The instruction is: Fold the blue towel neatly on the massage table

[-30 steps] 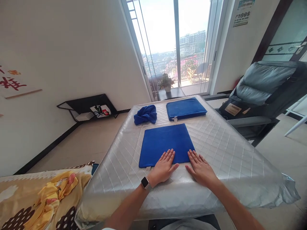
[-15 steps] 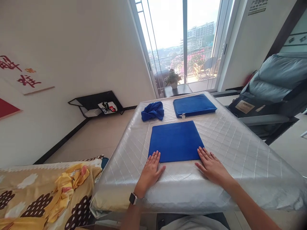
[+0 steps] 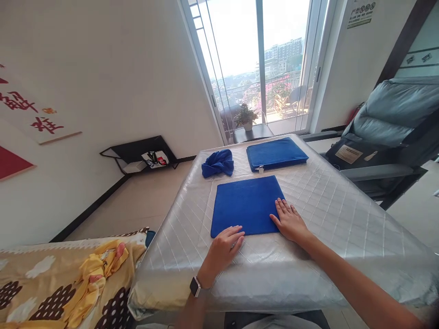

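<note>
A blue cloth, folded into a flat rectangle, lies in front of me on the silver quilted table cover. My left hand is over its near edge, fingers stretched out and slightly bent; I cannot tell whether the fingertips press on it. Flat on the cloth's right side rests my right hand, fingers extended. Farther back on the right lies a stack of folded blue cloths with a white tag at its front. A crumpled blue cloth sits at the back left.
A grey armchair stands to the right of the table. On the left is a bed with yellow clothing on it. Beyond the table, a potted plant stands on a chair before the glass door. A black rack is by the wall.
My right hand has slid up and left onto the cloth's right side. My left hand has shifted right and a little nearer along the near edge. The cloths lie as before.
</note>
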`<state>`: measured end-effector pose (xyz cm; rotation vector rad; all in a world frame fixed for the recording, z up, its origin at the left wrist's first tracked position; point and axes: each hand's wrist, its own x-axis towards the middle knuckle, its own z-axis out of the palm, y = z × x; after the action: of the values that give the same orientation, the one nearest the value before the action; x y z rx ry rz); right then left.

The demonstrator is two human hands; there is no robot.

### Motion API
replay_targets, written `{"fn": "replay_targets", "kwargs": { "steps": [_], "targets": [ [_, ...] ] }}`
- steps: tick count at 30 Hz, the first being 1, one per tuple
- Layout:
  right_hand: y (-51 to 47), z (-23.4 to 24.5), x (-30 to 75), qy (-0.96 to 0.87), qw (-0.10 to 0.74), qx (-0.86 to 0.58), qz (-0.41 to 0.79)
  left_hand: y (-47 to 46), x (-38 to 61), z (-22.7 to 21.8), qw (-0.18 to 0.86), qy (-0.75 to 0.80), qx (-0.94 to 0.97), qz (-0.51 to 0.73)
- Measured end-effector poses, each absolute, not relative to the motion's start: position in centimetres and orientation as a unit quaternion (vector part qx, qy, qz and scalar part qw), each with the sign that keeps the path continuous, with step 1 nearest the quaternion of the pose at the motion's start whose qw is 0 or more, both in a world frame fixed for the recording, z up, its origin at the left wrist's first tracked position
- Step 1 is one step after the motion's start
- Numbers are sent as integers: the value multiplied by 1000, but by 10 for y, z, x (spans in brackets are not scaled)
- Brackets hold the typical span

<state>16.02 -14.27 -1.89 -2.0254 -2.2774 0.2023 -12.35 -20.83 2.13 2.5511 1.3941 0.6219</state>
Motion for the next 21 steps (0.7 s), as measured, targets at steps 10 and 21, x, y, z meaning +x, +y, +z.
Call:
{"fn": "replay_targets", "kwargs": {
  "steps": [10,21],
  "targets": [
    [-148,-18,163,-755,48,-653,45,-114,16,1,24,404,910,95],
    [-144,-21,161,-748,47,-660,52,-142,-117,-11,41,633,773,9]
  ]
}}
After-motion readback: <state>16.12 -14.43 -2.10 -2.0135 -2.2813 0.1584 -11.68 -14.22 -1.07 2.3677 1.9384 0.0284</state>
